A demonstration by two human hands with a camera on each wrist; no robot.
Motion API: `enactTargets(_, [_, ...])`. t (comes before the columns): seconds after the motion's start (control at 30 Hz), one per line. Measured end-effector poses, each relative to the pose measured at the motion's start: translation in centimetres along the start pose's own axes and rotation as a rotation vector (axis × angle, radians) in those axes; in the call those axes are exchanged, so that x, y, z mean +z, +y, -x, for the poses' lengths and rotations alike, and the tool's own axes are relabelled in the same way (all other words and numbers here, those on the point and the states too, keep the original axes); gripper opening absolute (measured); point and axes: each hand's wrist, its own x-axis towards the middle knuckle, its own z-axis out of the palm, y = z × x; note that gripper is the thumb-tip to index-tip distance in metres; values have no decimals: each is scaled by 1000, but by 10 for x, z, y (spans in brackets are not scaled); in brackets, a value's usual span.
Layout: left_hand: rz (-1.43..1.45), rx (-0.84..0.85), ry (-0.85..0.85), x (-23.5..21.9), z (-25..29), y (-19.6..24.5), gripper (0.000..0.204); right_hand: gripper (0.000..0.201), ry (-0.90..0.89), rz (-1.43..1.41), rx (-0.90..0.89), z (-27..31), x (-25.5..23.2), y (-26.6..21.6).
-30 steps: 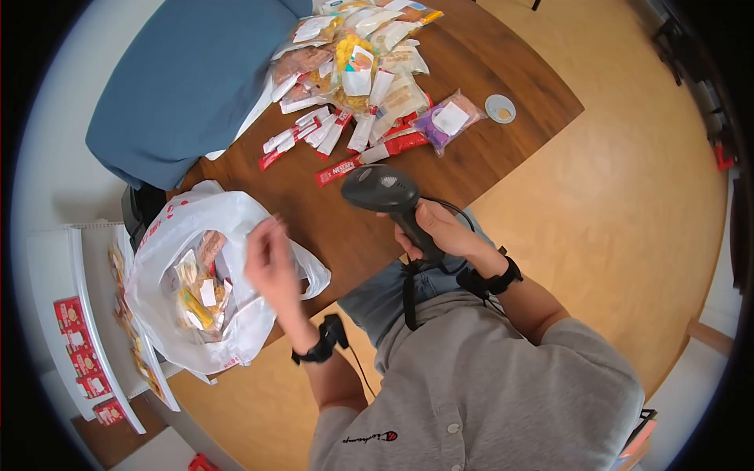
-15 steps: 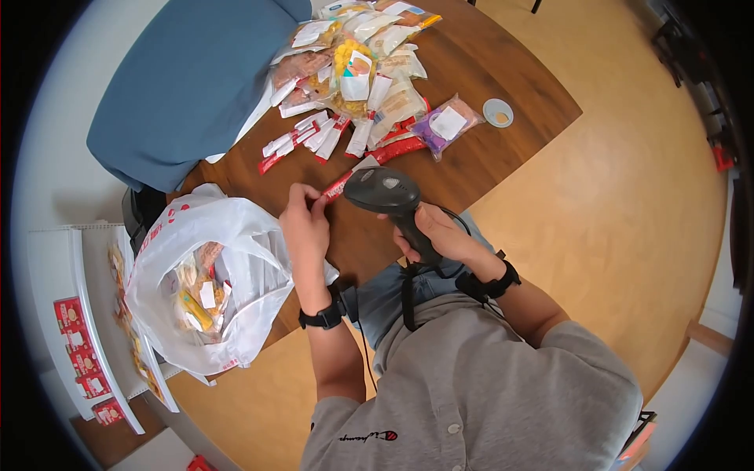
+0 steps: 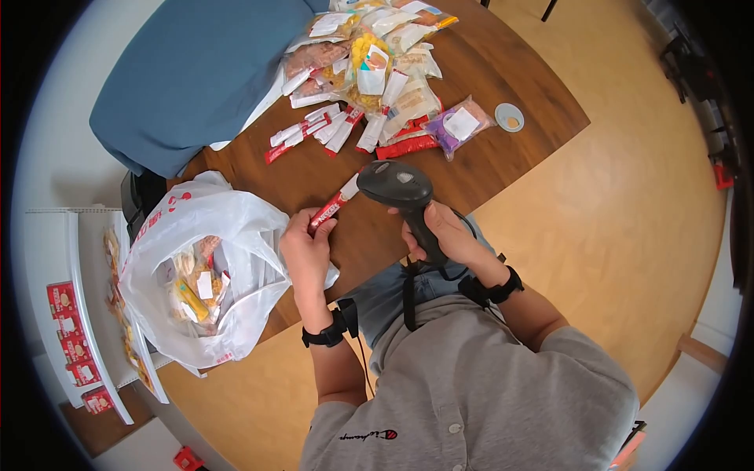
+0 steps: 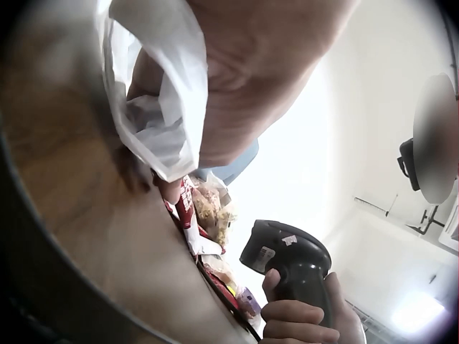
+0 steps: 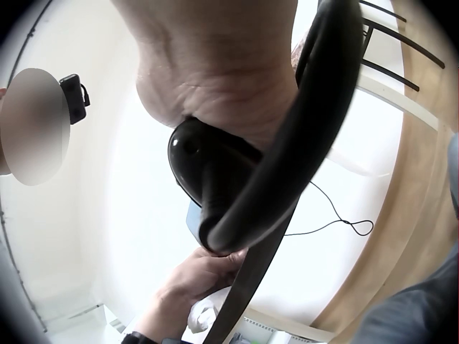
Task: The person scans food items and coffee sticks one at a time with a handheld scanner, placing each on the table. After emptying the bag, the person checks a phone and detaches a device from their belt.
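Observation:
In the head view my left hand [image 3: 306,251] pinches the lower end of a red and white Nescafé stick sachet [image 3: 334,206]. Its white far end reaches to the head of a black handheld barcode scanner [image 3: 399,187]. My right hand [image 3: 446,237] grips the scanner by its handle, thumb along the near side. From the left wrist, the sachet [image 4: 185,208] shows past my fingertips, while the scanner [image 4: 290,254] stands in the right fingers. The right wrist view has the handle's butt [image 5: 193,154] and thick cable under my palm.
A white plastic bag [image 3: 255,318] with packaged food inside stands close left of my left hand. Packed food bags [image 3: 369,67] and several stick sachets [image 3: 302,132] cover the table's back. A purple packet [image 3: 459,125] and small round dish [image 3: 510,118] lie right.
My left hand has moved from beside the bag's opening to the sachet and taken hold of it. The sachet has been drawn toward me, away from the other packets. The right hand keeps the scanner.

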Motion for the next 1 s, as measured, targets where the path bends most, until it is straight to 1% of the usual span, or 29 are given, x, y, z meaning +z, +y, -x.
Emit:
enactTargets(0.03, [1, 2, 2, -2, 0, 0, 15, 64, -1, 0, 1, 0, 0, 1])
enactTargets(0.1, [144, -165, -46, -7, 2, -2, 13, 63, -1, 0, 3, 1, 1, 2])
enactTargets(0.13, [210, -130, -14, -7, 3, -4, 14, 67, 9, 56, 5, 2, 3, 1])
enactTargets(0.17, [212, -132, -11, -7, 5, -5, 14, 71, 17, 112, 6, 2, 4, 1])
enactTargets(0.2, [248, -117, 17, -9, 7, -6, 15, 71, 13, 115, 7, 2, 5, 1])
enactTargets(0.27, [285, -102, 49, -12, 9, -4, 17, 67, -54, 189, -51, 1, 6, 1])
enactTargets(0.37, [258, -69, 48, -12, 14, -1, 19, 65, -83, 219, -63, 1, 7, 0])
enactTargets(0.4, [258, -66, 51, -11, 15, 2, 19, 65, -80, 221, -63, 1, 7, 2])
enactTargets(0.47, [259, -60, 51, -9, 16, 3, 19, 55, -76, 228, -106, 0, 7, 7])
enactTargets(0.5, [255, -63, 53, -8, 15, 3, 20, 55, -73, 228, -107, 0, 7, 7])
enactTargets(0.6, [247, -52, 45, -7, 15, 4, 20, 56, -88, 257, -107, 0, 6, 3])
enactTargets(0.67, [242, -38, 38, -6, 15, 4, 20, 64, -104, 254, -66, 1, 6, 1])
enactTargets(0.77, [231, -22, 50, -8, 17, 1, 20, 65, -100, 253, -71, 1, 5, 0])
enactTargets(0.87, [360, -107, 174, -33, 29, -15, 20, 64, -85, 200, -61, 1, 5, 0])
enactTargets(0.9, [397, -63, 237, -49, 35, -28, 22, 64, -95, 192, -56, 2, 4, 1])
enactTargets(0.93, [418, -134, 330, -65, 43, -47, 23, 63, -87, 173, -52, 3, 2, 2])
enactTargets(0.97, [385, -130, 404, -86, 52, -62, 24, 62, -81, 153, -48, 3, 1, 4])
enactTargets(1.0, [387, -162, 495, -104, 61, -76, 24, 60, -71, 155, -48, 3, 2, 1])
